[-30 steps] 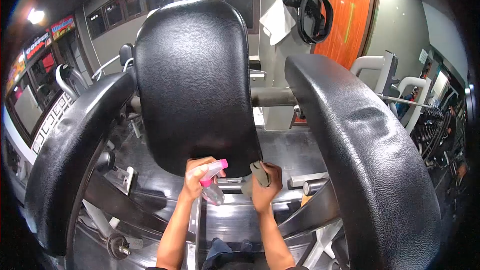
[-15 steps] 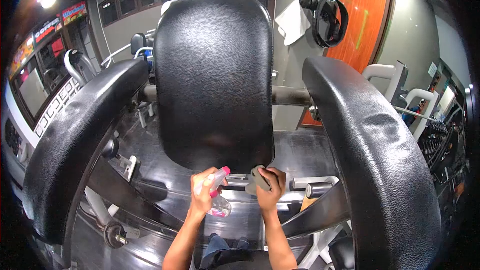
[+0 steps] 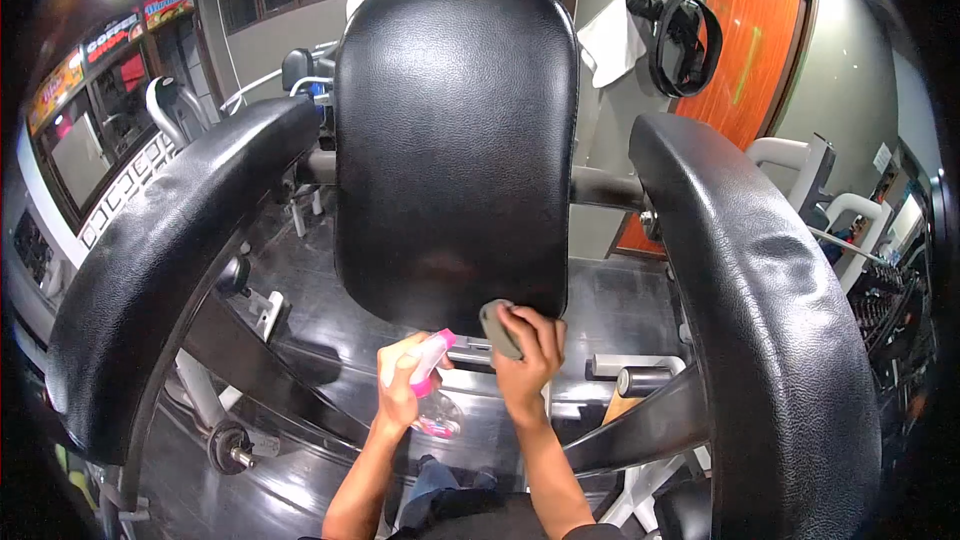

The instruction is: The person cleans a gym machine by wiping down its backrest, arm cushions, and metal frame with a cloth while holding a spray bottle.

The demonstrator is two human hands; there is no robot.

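Shining softly: rounded, grained black leather-like backrest [image 3: 455, 150].
Left hand [image 3: 397, 383] curls around clear, pink-necked spray bottle [image 3: 426, 387]; right hand [image 3: 530, 360] clasps folded grey-green cloth [image 3: 499, 331].

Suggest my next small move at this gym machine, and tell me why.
I'd probably draw the grey-green cloth lightly along the lower edge of the black backrest pad. Your right grip already has the cloth overlapping that edge in view, though contact is unclear, while your left grip holds the spray bottle lower down.
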